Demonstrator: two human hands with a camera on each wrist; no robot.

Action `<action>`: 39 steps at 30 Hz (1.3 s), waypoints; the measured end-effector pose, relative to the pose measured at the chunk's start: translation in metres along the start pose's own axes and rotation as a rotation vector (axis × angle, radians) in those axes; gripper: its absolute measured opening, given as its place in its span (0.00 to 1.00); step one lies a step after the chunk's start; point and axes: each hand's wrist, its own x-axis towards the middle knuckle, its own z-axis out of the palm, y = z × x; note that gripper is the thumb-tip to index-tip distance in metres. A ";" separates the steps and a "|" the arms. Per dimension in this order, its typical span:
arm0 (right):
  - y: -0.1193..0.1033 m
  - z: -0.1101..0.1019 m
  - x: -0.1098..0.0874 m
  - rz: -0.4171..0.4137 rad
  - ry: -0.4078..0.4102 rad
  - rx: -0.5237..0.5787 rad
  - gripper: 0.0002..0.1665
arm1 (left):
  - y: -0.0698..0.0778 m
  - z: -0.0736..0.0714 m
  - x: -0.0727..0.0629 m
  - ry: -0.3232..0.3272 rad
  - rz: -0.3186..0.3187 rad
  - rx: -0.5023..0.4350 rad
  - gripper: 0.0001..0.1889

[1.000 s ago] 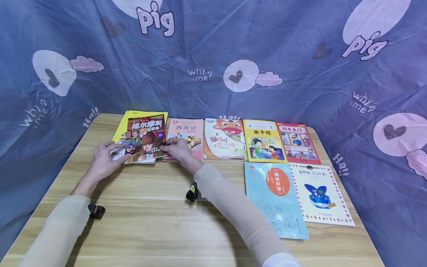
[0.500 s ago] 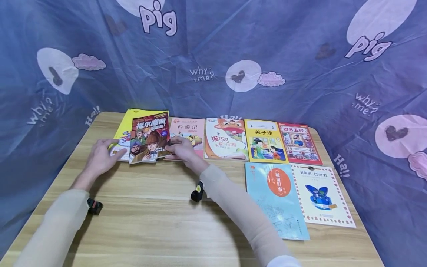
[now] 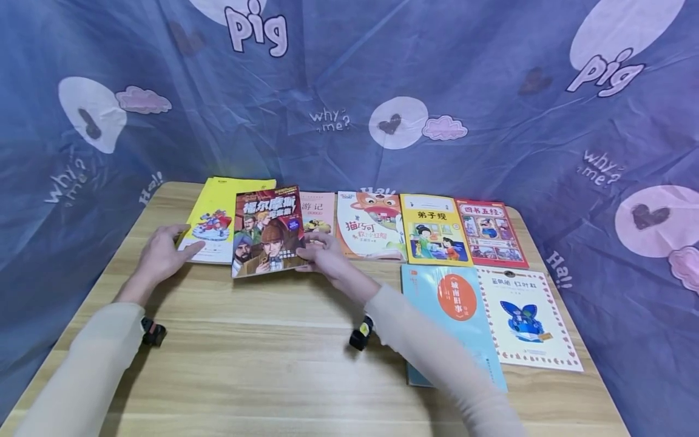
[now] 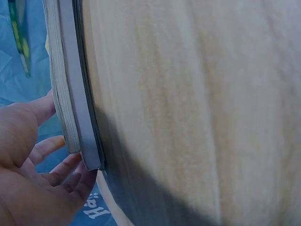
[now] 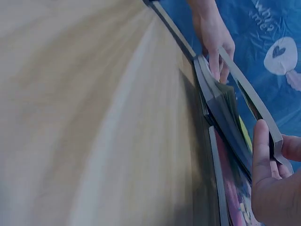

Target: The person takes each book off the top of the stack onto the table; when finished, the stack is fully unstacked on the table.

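My right hand (image 3: pixel 333 261) pinches a dark red comic-style paperback (image 3: pixel 267 233) by its right edge. In the right wrist view, that paperback (image 5: pixel 256 101) is tilted and raised above the books below, with the thumb on one side and fingers on the other. My left hand (image 3: pixel 161 258) is at the left side of a yellow-and-white book (image 3: pixel 221 209), its thumb over the lower left corner. The left wrist view shows the left fingers (image 4: pixel 70 176) along the edges of stacked books (image 4: pixel 84 122). A pink book (image 3: pixel 322 209) is partly covered by the held paperback.
Along the table's back edge lie a white book with a red animal (image 3: pixel 371 227), a yellow book (image 3: pixel 434 230) and a red book (image 3: pixel 491 233). In front are a light blue book (image 3: pixel 453 315), overlapped by my right sleeve, and a white book (image 3: pixel 526 315). A patterned blue cloth (image 3: pixel 349 73) hangs behind.
The paperback has moved right in my right hand, off the yellow-and-white book and over part of the pink one. My left hand has let go of the paperback and stays by the stack.
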 end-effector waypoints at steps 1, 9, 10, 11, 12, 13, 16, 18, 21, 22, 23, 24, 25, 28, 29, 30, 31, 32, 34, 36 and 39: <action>0.000 -0.003 -0.006 0.003 0.000 0.005 0.24 | 0.000 0.000 0.000 -0.001 -0.002 -0.003 0.41; 0.004 -0.031 -0.060 0.022 -0.006 0.026 0.22 | 0.000 0.001 -0.001 0.004 0.008 -0.013 0.41; 0.005 -0.035 -0.067 0.023 -0.009 0.025 0.22 | -0.001 0.002 -0.002 0.004 0.007 -0.013 0.41; 0.006 -0.039 -0.074 0.023 -0.014 0.024 0.22 | -0.001 0.002 -0.002 0.005 0.007 -0.014 0.41; 0.007 -0.043 -0.080 0.024 -0.018 0.020 0.23 | -0.001 0.002 -0.002 0.005 0.005 -0.015 0.41; 0.008 -0.047 -0.086 0.029 -0.019 0.016 0.23 | -0.002 0.001 -0.002 0.006 0.004 -0.015 0.41; 0.012 -0.059 -0.103 0.037 -0.023 -0.007 0.23 | -0.002 0.001 -0.003 0.009 0.004 -0.015 0.41; 0.015 -0.067 -0.115 0.048 -0.023 -0.026 0.22 | -0.002 0.001 -0.003 0.011 0.006 -0.015 0.40; 0.021 -0.081 -0.135 0.058 -0.027 -0.049 0.21 | -0.001 0.001 -0.003 0.010 0.010 -0.019 0.40; 0.024 -0.086 -0.141 0.061 -0.026 -0.053 0.21 | 0.000 0.001 -0.003 0.011 0.011 -0.019 0.39; 0.026 -0.091 -0.148 0.066 -0.025 -0.055 0.20 | 0.000 0.001 -0.003 0.011 0.009 -0.020 0.39; 0.029 -0.096 -0.154 0.071 -0.022 -0.059 0.20 | 0.000 0.001 -0.003 0.012 0.009 -0.021 0.39; 0.031 -0.101 -0.160 0.078 -0.017 -0.065 0.20 | 0.001 0.002 -0.003 0.011 0.009 -0.022 0.39; 0.037 -0.114 -0.176 0.104 0.009 -0.070 0.19 | 0.001 0.003 -0.003 0.008 0.001 -0.025 0.40; 0.039 -0.118 -0.180 0.114 0.017 -0.066 0.18 | 0.001 0.003 -0.003 0.007 -0.003 -0.027 0.40; 0.041 -0.122 -0.184 0.122 0.023 -0.063 0.18 | 0.001 0.003 -0.003 0.005 -0.005 -0.028 0.40; 0.042 -0.125 -0.188 0.132 0.034 -0.057 0.18 | 0.001 0.003 -0.003 0.003 -0.009 -0.029 0.40; 0.043 -0.128 -0.192 0.138 0.043 -0.053 0.18 | 0.001 0.003 -0.003 0.002 -0.010 -0.030 0.40; 0.045 -0.133 -0.198 0.149 0.055 -0.048 0.19 | 0.001 0.003 -0.003 0.000 -0.012 -0.029 0.40; 0.046 -0.137 -0.203 0.154 0.063 -0.051 0.19 | 0.001 0.002 -0.003 -0.003 -0.015 -0.029 0.41; 0.047 -0.140 -0.211 0.160 0.068 -0.063 0.21 | 0.000 0.002 -0.002 -0.004 -0.019 -0.028 0.41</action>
